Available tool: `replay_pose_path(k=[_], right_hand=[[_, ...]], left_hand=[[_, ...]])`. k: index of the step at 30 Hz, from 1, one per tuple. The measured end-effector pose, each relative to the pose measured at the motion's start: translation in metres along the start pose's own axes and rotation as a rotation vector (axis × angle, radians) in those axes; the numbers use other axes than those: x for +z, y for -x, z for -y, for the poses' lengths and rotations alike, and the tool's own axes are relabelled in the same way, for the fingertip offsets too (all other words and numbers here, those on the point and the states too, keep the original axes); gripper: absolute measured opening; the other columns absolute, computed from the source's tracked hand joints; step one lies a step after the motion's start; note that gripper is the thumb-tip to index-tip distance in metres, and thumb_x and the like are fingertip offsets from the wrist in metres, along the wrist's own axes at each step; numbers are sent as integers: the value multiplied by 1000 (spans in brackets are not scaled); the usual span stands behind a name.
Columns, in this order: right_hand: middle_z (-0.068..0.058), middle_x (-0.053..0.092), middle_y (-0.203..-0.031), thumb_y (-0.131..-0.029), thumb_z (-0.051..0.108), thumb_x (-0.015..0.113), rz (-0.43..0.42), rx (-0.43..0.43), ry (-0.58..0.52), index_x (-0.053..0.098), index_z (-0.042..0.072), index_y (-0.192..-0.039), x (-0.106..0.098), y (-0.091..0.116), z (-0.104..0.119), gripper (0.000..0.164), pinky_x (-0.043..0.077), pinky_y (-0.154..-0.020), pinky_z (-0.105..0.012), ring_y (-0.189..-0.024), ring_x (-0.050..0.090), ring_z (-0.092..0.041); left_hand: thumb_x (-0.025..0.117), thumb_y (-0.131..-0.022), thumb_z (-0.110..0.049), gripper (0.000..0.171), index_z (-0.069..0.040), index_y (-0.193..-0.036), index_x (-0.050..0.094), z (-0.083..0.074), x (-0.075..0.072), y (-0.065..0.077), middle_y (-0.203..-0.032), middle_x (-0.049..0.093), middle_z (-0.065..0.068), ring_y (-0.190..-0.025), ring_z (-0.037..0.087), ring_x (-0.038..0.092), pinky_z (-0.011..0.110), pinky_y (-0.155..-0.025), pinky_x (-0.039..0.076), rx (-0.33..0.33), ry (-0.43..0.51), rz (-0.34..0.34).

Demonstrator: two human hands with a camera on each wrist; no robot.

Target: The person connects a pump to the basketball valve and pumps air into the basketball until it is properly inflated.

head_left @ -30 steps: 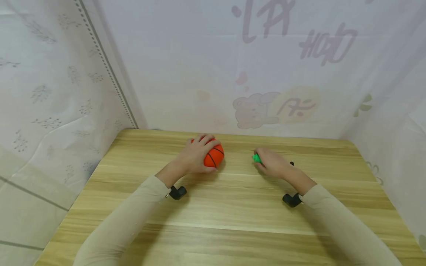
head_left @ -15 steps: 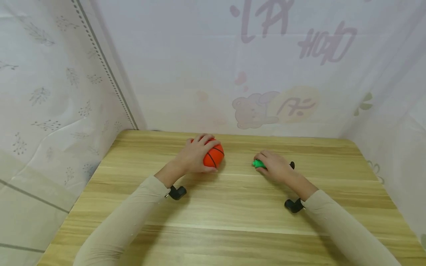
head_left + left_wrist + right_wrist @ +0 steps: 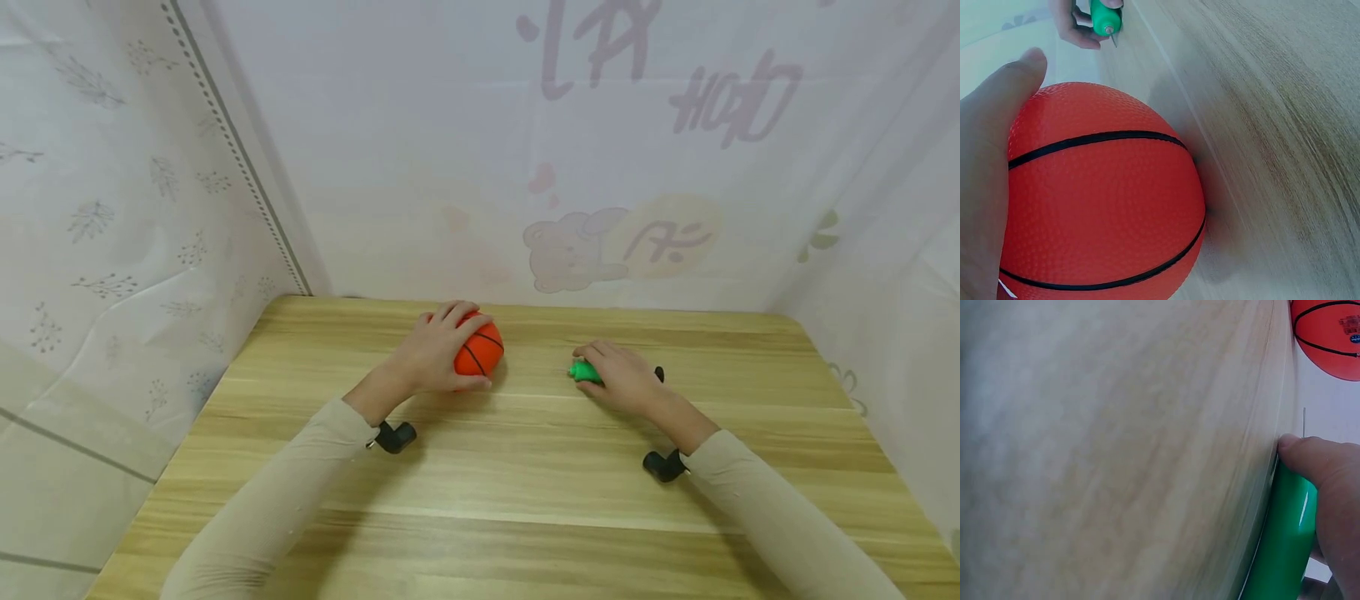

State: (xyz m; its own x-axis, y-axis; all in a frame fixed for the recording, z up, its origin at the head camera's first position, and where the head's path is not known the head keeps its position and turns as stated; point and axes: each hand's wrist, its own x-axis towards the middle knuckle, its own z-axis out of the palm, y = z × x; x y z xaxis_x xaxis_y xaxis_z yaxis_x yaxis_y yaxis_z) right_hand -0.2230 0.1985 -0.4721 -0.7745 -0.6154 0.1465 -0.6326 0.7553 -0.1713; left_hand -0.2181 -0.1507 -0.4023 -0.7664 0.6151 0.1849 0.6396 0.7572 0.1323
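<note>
An orange basketball (image 3: 482,350) with black seams rests on the table, small enough for one hand. My left hand (image 3: 435,350) grips it from the left, fingers over its top and thumb at its near side. To the right, my right hand (image 3: 626,379) holds a green ball pump (image 3: 583,372) low over the wood. Its thin metal needle (image 3: 1115,41) sticks out toward the ball, apart from it. In the right wrist view the thumb lies on the pump's green barrel (image 3: 1285,531). A black end piece (image 3: 659,374) shows behind the right hand.
The wood-grain table (image 3: 495,483) ends at a pale printed curtain (image 3: 420,167) at the back. Similar cloth hangs at both sides. Black wrist camera mounts (image 3: 395,437) jut out by the sleeves.
My right hand has come slightly toward me with the pump, which now lies lower and shows more of its green barrel. The left hand and basketball have barely shifted left.
</note>
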Motion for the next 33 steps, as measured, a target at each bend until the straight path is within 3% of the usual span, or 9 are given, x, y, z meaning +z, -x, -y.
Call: replay_pose_path(k=[13, 24, 33], right_hand=[[-14, 61, -128, -94, 37, 74, -6, 10, -13, 57, 4, -135, -4, 1, -2, 55, 54, -85, -49, -108, 63, -32], [-19, 61, -132, -93, 41, 74, -3, 59, -1, 55, 3, -136, -19, -2, -9, 60, 48, -100, -56, -121, 59, -41], [-23, 62, -129, -95, 36, 72, -39, 54, 16, 54, -2, -135, -38, -1, -18, 58, 53, -89, -54, -114, 62, -41]], left_hand=[[72, -82, -66, 85, -14, -145, 51, 0, 0, -2, -144, 48, 12, -136, 33, 39, 60, -101, 42, 46, -80, -49], [74, -80, -67, 85, -15, -143, 52, 2, -2, -8, -144, 49, 12, -136, 31, 39, 58, -102, 40, 69, -88, -79], [72, -82, -65, 84, -14, -145, 51, 5, -8, -8, -145, 50, 13, -135, 33, 41, 61, -105, 35, 84, -85, -92]])
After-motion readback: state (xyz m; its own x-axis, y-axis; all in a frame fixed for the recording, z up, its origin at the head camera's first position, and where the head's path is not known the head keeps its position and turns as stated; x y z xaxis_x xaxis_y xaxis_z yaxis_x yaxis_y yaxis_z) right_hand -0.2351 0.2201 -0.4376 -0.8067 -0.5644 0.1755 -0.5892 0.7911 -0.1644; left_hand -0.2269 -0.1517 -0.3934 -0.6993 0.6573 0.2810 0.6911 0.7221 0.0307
